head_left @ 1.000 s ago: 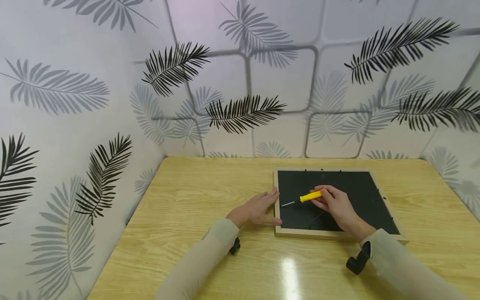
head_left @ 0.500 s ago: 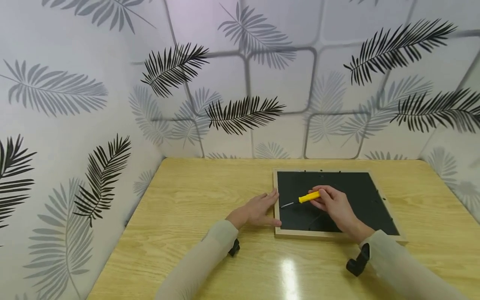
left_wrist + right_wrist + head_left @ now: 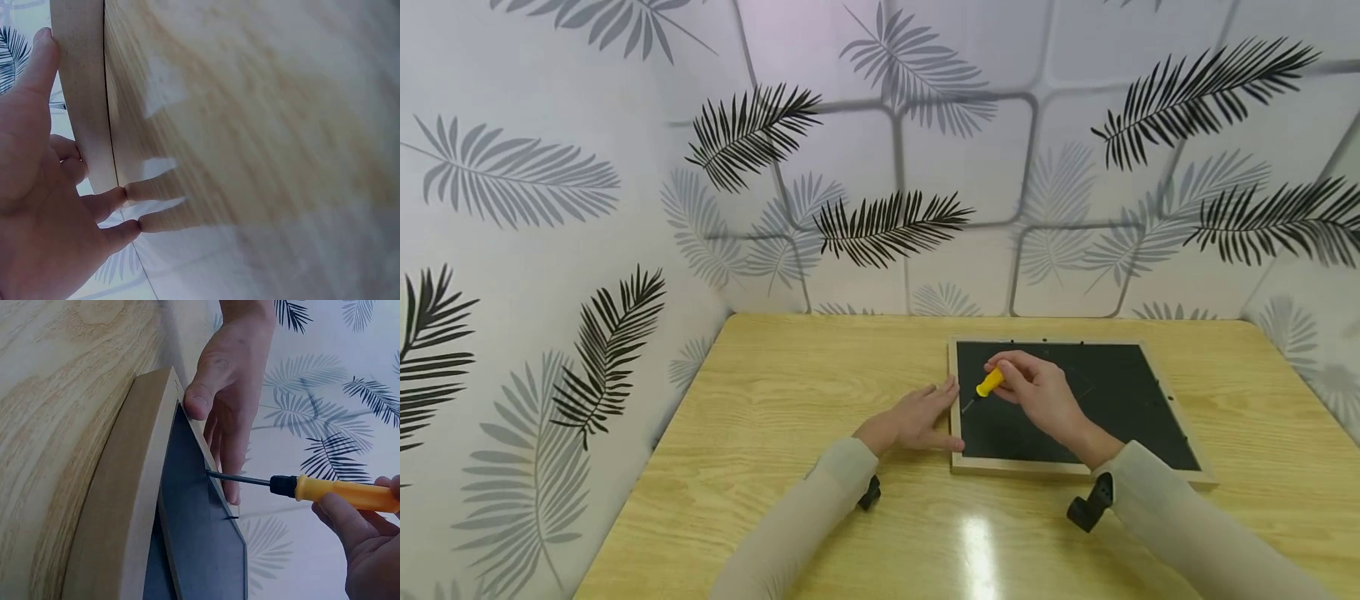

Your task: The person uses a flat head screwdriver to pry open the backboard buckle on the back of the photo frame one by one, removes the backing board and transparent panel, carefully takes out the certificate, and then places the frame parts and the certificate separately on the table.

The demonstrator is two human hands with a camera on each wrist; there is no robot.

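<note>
Lying on a glossy wood-grain desk (image 3: 790,375), leaf-print walls (image 3: 857,158) around: frame (image 3: 1019,467) | left grip (image 3: 917,419), fingers spread, on its left edge | right grip (image 3: 1042,397) pinching screwdriver (image 3: 990,383), tip at that edge | since earlier, right grip further left, screwdriver steeper

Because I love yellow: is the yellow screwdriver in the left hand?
No, the right hand grips the yellow screwdriver, while the left hand touches the wooden frame.

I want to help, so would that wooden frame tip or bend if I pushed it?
The frame probably wouldn't tip: it lies flat. It likely won't bend much, with that thick border. It may slide: the table looks shiny.
</note>
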